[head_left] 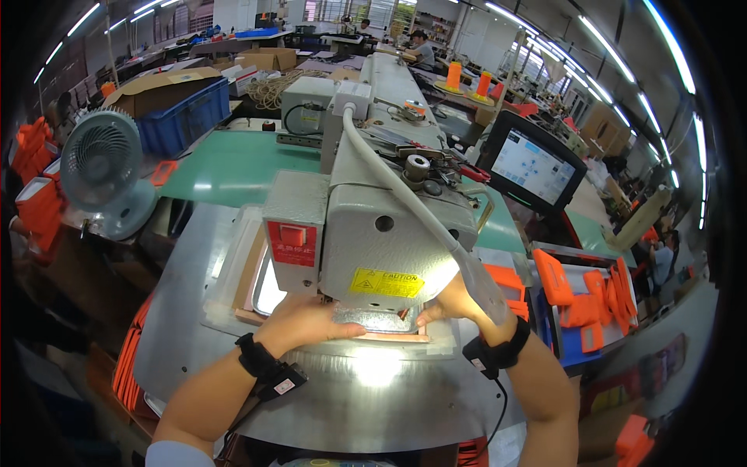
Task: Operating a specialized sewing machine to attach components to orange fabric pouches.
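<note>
Machine (pixel 381 245) looms over frame (pixel 393 337) | left hand (pixel 307 321) at near edge | right hand (pixel 457 300) at right end | fingers' grip cannot be told

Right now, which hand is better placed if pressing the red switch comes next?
Probably the left hand: it is nearer the red switch, while the right hand is by the right side of the machine head.

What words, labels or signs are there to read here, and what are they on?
Described, not copied:
Yellow warning label, dark print: on the grey machine head.
Red label, pale characters: on the grey box.
Screen: too small to read.
White wrist tags: too small to read.
</note>
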### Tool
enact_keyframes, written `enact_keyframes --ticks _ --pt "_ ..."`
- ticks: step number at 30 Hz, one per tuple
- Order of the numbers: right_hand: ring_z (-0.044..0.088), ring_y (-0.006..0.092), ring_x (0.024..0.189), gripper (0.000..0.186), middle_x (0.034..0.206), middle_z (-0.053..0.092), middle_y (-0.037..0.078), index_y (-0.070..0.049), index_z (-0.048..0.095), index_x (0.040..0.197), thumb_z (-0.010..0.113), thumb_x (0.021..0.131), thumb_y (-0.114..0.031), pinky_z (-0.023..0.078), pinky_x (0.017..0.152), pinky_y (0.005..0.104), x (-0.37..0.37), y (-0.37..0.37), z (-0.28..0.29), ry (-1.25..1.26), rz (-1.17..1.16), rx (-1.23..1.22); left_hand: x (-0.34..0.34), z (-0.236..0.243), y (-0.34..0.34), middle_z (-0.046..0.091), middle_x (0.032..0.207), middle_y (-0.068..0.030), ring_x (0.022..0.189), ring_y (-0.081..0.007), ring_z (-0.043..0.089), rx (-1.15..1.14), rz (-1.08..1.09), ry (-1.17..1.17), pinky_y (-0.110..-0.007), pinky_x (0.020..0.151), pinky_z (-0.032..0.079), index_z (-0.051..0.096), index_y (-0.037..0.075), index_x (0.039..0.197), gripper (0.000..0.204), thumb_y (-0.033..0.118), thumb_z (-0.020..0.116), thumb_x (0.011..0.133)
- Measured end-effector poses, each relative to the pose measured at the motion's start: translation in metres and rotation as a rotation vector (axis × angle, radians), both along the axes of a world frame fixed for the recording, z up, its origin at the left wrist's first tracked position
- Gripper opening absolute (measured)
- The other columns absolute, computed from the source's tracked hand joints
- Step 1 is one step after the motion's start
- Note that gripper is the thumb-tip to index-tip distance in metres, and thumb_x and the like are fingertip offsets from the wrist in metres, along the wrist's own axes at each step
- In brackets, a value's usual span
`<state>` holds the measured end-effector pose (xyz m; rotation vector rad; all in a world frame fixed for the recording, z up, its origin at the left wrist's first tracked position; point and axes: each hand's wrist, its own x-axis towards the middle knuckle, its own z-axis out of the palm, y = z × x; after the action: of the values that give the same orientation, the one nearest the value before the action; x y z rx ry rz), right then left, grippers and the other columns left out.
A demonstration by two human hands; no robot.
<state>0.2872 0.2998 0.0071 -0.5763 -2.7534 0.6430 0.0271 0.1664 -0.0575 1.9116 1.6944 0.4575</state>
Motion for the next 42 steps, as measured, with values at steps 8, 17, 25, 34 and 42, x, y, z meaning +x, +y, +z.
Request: enact_keyframes --ticks 8,17,25,34,42 --pt "0.044 0.0446 0.132 0.087 0.143 0.043 0.031 0.012 0.046 0.135 0.079 0.077 -0.042 0.038 0.111 0.0408 0.032 -0.076 -0.02 -0.193 -0.082 0.011 0.034 0.011 -0.101 0.044 0.143 -0.0252 0.138 -0.0402 0.036 0.311 -0.147 0.342 -0.066 0.109 0.026 0.048 -0.003 0.136 0.076 0.055 0.06 0.089" --pt "0.064 0.0363 0.071 0.038 0.082 0.062 0.02 0.006 0.059 0.097 0.074 0.082 -0.026 0.052 0.065 0.0443 0.028 -0.142 -0.029 -0.23 -0.49 0.069 -0.021 0.033 -0.127 0.059 0.106 -0.0201 0.1 -0.038 0.058 0.246 0.519 0.243 -0.046 0.084 0.047 0.057 -0.005 0.125 0.049 0.015 0.066 0.081" --pt "0.064 0.0432 0.075 0.027 0.079 0.063 0.026 0.006 0.056 0.091 0.067 0.083 -0.018 0.052 0.068 0.0494 0.027 -0.131 -0.036 -0.134 -0.424 -0.093 -0.021 0.038 -0.141 0.057 0.102 -0.0227 0.089 -0.0413 0.06 0.368 0.642 -0.06 -0.045 0.078 0.049 0.055 0.0 0.128 0.046 0.0 0.052 0.083" --pt "0.064 0.0426 0.074 0.022 0.077 0.064 0.025 0.005 0.055 0.089 0.064 0.085 -0.014 0.05 0.066 0.0455 -0.012 -0.113 -0.057 -0.108 -0.243 -0.102 0.007 0.059 -0.185 0.052 0.131 -0.0132 0.099 -0.0185 0.061 0.461 0.685 -1.067 -0.029 0.085 0.049 0.02 0.003 0.155 0.078 0.011 0.062 0.089" --pt "0.064 0.0419 0.072 0.019 0.077 0.064 0.023 0.002 0.054 0.091 0.063 0.088 -0.014 0.05 0.066 0.0454 -0.044 -0.132 -0.043 0.018 -0.117 -0.301 0.03 0.043 -0.184 0.061 0.111 -0.0115 0.079 -0.0118 0.062 0.401 0.816 -1.166 -0.023 0.052 0.052 0.043 -0.002 0.133 0.056 0.021 0.07 0.09"
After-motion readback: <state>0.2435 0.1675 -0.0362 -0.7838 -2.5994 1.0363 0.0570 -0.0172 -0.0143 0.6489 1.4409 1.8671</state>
